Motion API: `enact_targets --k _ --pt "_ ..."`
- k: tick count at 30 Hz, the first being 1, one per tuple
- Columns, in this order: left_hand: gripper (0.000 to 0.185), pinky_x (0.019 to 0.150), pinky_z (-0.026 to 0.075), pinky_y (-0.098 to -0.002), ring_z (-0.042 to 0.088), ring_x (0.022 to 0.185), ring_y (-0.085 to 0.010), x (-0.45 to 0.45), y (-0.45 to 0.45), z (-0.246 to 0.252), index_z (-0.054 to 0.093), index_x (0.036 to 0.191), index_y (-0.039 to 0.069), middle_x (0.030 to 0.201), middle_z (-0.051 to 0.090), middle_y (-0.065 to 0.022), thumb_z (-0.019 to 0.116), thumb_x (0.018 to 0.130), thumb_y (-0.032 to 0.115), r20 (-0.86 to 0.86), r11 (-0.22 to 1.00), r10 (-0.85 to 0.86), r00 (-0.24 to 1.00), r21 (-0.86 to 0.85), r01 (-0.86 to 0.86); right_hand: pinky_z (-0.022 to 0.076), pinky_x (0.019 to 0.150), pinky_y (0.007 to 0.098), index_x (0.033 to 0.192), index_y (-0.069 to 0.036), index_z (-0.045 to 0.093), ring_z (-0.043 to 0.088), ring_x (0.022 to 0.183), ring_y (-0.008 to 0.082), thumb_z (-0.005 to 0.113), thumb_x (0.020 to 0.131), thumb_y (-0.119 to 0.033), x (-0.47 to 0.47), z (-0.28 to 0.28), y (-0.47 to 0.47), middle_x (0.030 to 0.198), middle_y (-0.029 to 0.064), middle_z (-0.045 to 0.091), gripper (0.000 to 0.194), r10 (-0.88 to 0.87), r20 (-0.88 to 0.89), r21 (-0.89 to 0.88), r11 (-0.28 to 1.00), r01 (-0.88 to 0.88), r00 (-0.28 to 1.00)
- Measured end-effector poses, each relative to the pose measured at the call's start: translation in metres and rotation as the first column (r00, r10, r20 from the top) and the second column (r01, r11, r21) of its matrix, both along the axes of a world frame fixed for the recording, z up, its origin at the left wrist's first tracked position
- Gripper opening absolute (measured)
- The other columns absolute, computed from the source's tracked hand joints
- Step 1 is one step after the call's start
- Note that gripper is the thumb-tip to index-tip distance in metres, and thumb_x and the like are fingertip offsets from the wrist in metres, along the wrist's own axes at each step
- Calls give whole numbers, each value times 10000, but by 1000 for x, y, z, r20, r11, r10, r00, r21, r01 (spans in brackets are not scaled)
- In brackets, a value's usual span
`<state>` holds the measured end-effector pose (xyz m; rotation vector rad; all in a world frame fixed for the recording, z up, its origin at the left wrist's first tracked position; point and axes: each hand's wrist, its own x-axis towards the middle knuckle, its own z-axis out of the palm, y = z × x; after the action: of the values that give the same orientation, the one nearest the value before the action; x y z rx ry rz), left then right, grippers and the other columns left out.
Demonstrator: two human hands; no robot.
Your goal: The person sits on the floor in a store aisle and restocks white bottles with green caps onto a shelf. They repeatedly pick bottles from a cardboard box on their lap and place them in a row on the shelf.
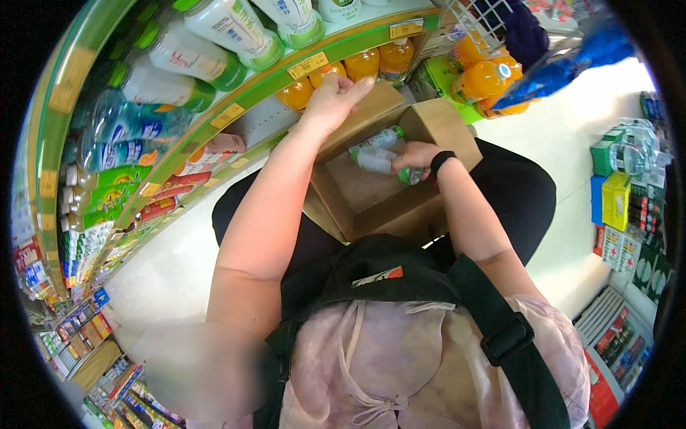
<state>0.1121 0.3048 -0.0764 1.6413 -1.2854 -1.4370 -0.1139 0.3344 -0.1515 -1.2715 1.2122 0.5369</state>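
An open cardboard box (370, 195) stands between my knees. Inside it my right hand (418, 158) is closed around a clear plastic bottle with a green cap (411, 175). Beyond that, against the box's far side, lie white-labelled bottles with a green cap (383, 138). My left hand (337, 99) is raised over the box's far left flap, close to the shelf edge, its thumb pointing right and its fingers curled; no item shows in it. Just behind it, orange drink bottles (362, 65) stand on the lower shelf.
A green-edged shelf (268, 88) curves along the left, with large white bottles (230, 32) on its upper level. Orange bottles (482, 80) stand on the floor beyond the box, below a white wire basket (479, 21). Packs of drinks (616, 201) are stacked at the right.
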Motion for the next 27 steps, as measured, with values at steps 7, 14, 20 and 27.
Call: enact_targets --k 7,14,20,27 --pt "853 827 497 -407 613 1031 -328 -1 38 17 460 1220 -138 1160 581 -253 642 804 584 155 997 -28 988 80 15 490 675 303 980 25 589 611 772 188 741 689 -269 -23 121 39 848 124 629 441 -131 347 -517 799 306 929" --pt "549 821 538 -429 639 972 -267 -38 71 36 494 1216 19 1082 625 -148 652 874 419 -730 999 18 683 -6 -33 494 830 396 1161 36 479 609 914 381 814 681 -287 27 124 90 995 214 589 668 -85 405 -875 254 413 910" --pt "607 907 508 -451 635 986 -312 -16 59 47 521 1183 -19 1030 646 -173 661 786 418 -931 994 -52 360 -14 109 479 831 292 1130 47 550 578 937 135 621 927 -225 34 143 82 1015 81 623 347 -224 815 -318 598 736 535" --pt "711 869 522 -419 645 940 -321 -18 55 65 557 1150 -32 990 659 -202 568 742 550 -960 985 -135 245 -103 137 467 870 297 1176 12 561 592 974 152 708 837 -219 54 175 72 1037 70 634 436 -322 841 -53 750 659 434"
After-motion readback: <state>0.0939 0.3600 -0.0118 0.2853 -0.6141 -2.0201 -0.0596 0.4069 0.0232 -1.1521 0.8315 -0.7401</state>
